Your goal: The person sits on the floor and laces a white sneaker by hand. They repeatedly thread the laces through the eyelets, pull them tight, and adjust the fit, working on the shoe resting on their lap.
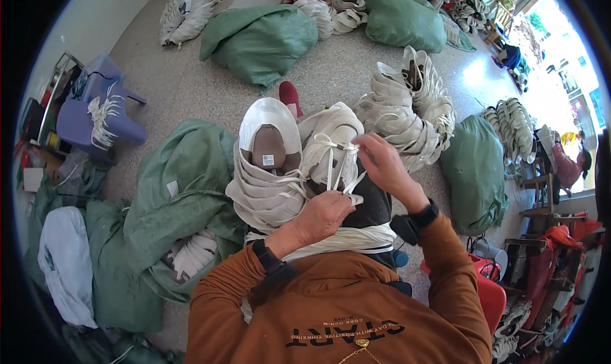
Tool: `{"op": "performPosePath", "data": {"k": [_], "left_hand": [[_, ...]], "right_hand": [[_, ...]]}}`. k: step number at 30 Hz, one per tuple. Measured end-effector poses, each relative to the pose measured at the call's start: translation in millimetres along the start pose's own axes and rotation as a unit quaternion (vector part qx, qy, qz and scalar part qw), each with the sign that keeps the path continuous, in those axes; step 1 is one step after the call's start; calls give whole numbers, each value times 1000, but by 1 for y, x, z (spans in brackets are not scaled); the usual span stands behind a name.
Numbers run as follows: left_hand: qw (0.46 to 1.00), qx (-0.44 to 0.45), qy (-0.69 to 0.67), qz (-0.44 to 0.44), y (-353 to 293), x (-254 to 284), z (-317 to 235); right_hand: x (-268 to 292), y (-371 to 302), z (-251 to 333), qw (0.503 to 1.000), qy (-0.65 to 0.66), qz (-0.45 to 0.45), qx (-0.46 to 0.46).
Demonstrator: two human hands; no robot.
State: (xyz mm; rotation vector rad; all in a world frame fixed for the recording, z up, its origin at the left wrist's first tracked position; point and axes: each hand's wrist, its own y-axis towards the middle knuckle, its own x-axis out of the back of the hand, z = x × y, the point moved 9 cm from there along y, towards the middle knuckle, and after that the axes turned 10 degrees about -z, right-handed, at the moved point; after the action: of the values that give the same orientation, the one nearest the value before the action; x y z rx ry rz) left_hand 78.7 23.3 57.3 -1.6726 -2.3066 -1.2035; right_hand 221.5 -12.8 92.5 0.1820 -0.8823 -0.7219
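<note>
nested sneaker uppers lean at left, probably for easy reach. the left hand pinches a white lace at the near end of another sneaker upper, apparently propped over the lap for support. the right hand curls beside its right edge; whether it grips anything, i can't tell. a lace bundle crosses the lap, seemingly handy. around: a purple stool, green sacks, speckled floor, daylight at right.
</note>
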Motion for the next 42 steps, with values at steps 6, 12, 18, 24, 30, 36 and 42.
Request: {"op": "performPosePath", "data": {"k": [6,12,18,24,30,36,42], "left_hand": [[999,-32,8,-6,2,2,-5],[999,-32,12,0,-1,2,0],[1000,-21,0,2,1,1,2],[1000,-9,-19,4,2,-2,5],[997,51,-62,-13,5,8,11],[992,88,-84,-28,12,13,15],[992,90,-84,-20,13,11,14]], "right_hand": [[-74,42,-24,985,-39,147,75],[-108,54,-42,952,-69,287,78],[-112,84,-34,951,-15,308,-22],[-90,101,-49,969,174,109,-140],[-35,62,-57,996,-40,52,61],[-41,19,-26,985,-79,87,129],[-51,16,-28,974,-149,124,117]]}}
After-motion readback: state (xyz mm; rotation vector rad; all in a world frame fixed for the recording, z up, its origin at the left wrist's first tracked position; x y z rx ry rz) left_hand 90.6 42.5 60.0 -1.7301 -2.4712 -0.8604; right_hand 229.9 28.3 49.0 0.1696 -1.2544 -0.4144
